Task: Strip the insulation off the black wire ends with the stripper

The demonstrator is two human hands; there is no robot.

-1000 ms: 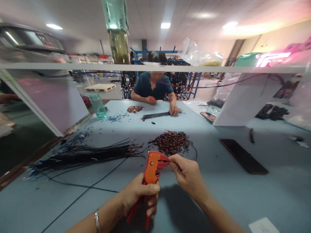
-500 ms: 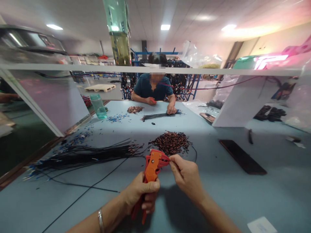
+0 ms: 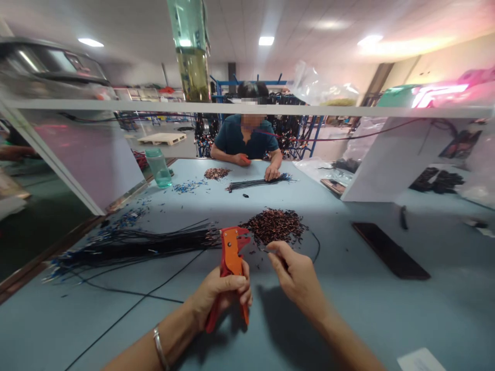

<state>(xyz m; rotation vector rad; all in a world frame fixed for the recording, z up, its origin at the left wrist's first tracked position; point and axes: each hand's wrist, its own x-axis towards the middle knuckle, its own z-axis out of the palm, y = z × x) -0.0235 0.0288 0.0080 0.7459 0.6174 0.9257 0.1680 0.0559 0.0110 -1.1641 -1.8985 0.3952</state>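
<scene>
My left hand (image 3: 224, 291) grips a red-and-orange wire stripper (image 3: 232, 252) by its handles, jaws pointing up and to the right. To the right of the jaws and apart from them, my right hand (image 3: 296, 270) pinches a thin dark wire (image 3: 266, 250) between thumb and forefinger; only its short tip shows beyond the fingers. Just behind both hands lies a pile of small black-and-copper offcuts (image 3: 276, 225). A long bundle of black wires (image 3: 154, 247) stretches to the left, copper ends toward the stripper and blue ends at the far left.
A dark phone (image 3: 390, 251) lies on the right of the table (image 3: 348, 319). Across from me a person (image 3: 247, 139) handles another wire bundle (image 3: 251, 183). A green bottle (image 3: 158, 168) stands at left. A white shelf (image 3: 301, 110) spans overhead. Blue scraps (image 3: 127, 219) are scattered at left.
The wire stripper has moved left, away from my right hand, and its handles have spread. The wire tip in my right hand is now outside the jaws.
</scene>
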